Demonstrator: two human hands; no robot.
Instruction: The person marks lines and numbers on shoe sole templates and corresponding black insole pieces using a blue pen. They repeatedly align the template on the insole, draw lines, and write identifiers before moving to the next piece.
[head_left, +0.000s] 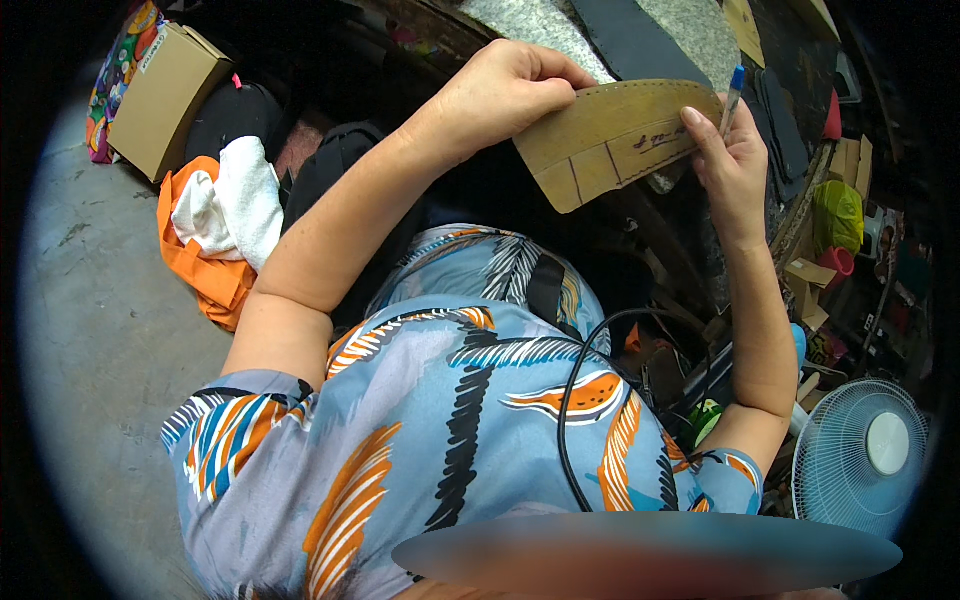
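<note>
Between my hands is a curved, flat tan pattern piece (pixel 590 140), perhaps card or leather, with dark pen lines, handwriting and a row of small dots along its upper edge. My left hand (pixel 525 85) pinches its upper left part between thumb and fingers. At the opposite end, my right hand (pixel 735 165) grips the piece, thumb on top and the other fingers mostly hidden behind. A blue-capped pen (pixel 735 95) stands upright between the fingers of that same hand. The piece is held up near a grey stone-like work surface (pixel 530 20).
A dark flat sheet (pixel 640 40) lies on the stone surface. To the left are a cardboard box (pixel 170 95), a white cloth (pixel 250 195) and an orange bag (pixel 195 270). A fan (pixel 860 455) stands at lower right, below clutter with a yellow-green bag (pixel 838 215). A black cable (pixel 565 430) crosses my shirt.
</note>
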